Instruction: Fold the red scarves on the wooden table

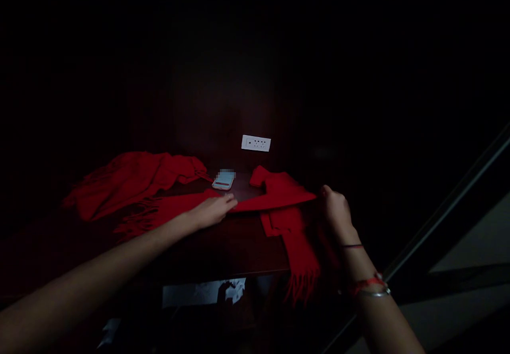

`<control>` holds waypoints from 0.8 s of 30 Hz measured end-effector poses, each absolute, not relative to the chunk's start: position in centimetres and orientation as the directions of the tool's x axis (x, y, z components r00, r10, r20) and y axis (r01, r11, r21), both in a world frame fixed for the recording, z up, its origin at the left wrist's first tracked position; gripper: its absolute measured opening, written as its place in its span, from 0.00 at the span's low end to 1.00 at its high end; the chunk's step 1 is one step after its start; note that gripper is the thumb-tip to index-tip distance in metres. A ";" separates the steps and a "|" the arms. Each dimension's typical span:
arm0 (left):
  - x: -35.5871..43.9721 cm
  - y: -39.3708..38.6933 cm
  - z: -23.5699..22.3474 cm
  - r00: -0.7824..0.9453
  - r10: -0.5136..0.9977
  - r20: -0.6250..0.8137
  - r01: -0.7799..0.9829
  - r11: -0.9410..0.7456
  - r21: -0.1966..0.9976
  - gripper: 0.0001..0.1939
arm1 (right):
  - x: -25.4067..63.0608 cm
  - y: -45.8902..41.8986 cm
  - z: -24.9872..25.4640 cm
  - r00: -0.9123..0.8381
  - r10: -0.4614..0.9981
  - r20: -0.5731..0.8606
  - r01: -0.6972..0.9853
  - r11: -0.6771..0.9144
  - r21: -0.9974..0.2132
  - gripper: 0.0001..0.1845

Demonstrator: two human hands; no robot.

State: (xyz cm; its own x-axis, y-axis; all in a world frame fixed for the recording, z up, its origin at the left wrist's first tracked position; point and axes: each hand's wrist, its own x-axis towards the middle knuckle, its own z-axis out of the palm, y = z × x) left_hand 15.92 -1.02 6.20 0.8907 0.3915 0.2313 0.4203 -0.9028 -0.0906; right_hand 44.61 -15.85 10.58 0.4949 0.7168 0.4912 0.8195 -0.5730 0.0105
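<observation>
Red scarf [274, 201] runs taut across frame centre, above the dark table [239, 245]. Left hand [217, 209] pinches its edge mid-frame; right hand [337, 210], right of centre, is closed on the other end. More red cloth [131, 181] bunched at left; can't tell if same piece. Fringe [302, 285] hangs lower right of centre. Lit phone [223, 180] lies just beyond left hand, white socket [256, 143] above it to the right.

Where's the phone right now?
In the head view, the phone lies just left of centre, beyond the left hand, with red cloth on both sides and the white socket panel behind, to its right.
</observation>
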 end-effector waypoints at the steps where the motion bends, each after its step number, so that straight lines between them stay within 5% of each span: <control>1: 15.4 -2.2 4.9 0.913 0.359 0.194 0.373 -0.927 -0.042 0.14 | 44.4 -16.3 9.7 0.554 0.716 0.425 0.786 -0.617 0.015 0.16; 4: 14.2 -3.6 3.2 0.948 0.261 0.182 0.227 -0.956 0.188 0.15 | 44.0 -17.3 8.0 0.686 0.706 0.176 0.712 -0.701 0.043 0.17; 7: 13.2 -0.6 3.7 0.847 0.435 0.305 0.345 -0.887 0.309 0.20 | 43.9 -17.5 8.2 0.723 0.689 0.045 0.687 -0.725 0.059 0.18; 10: 11.2 4.5 3.3 0.706 0.657 0.264 0.627 -0.753 0.200 0.23 | 43.9 -16.3 9.3 0.636 0.766 0.098 0.761 -0.643 0.087 0.19; 14: 7.5 8.0 1.0 0.587 0.809 0.037 0.804 -0.588 0.094 0.29 | 42.9 -11.6 9.5 0.209 0.953 0.220 0.970 -0.230 0.075 0.19; 18: 4.8 7.8 1.1 0.603 0.798 0.019 0.792 -0.602 0.101 0.32 | 41.9 -6.4 7.9 -0.140 0.990 0.026 0.990 0.139 0.039 0.16; 21: 2.7 8.3 2.7 0.585 0.808 -0.075 0.809 -0.574 0.127 0.24 | 42.4 -4.1 7.2 -0.183 0.979 -0.093 0.977 0.191 0.093 0.14; 24: -0.8 9.9 4.7 0.467 0.883 -0.044 0.884 -0.466 0.023 0.14 | 43.6 -3.1 7.5 -0.191 0.972 -0.136 0.973 0.205 0.103 0.12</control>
State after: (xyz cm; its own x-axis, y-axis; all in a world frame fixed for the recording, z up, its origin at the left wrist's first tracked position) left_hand -0.77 9.93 4.74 0.4670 0.8832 -0.0442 0.8843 -0.4664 0.0231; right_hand 43.61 -3.11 7.47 -0.1906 0.9723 -0.1355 0.9733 0.2052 0.1033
